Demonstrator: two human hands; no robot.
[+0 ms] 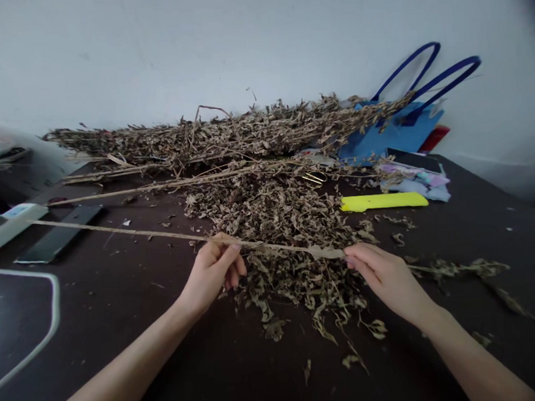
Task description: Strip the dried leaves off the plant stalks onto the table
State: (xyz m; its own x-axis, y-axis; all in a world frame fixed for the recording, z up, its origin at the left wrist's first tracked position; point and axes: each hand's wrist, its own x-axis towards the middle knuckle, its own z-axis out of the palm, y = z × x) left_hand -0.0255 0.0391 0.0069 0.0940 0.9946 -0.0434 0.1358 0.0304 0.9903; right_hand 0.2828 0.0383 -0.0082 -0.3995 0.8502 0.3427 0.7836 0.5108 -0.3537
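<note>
A long, thin dried stem [159,234] slants across the dark table, its left end beside the white power strip. My left hand [217,266] is closed around its middle part, thumb on top. Near its right end hangs a pale dried leaf [325,253], whose tip is pinched between the thumb and fingers of my right hand [384,274]. Beneath and behind both hands spreads a loose heap of dried leaves [273,212]. A dried sprig [458,269] lies to the right of my right hand.
Bundled dried plants [243,131] lie along the wall. A yellow-handled tool [383,201], blue bag [365,143] and crumpled cloth [416,179] are at right. A phone [59,235], power strip [10,230] and white cable [56,303] are at left.
</note>
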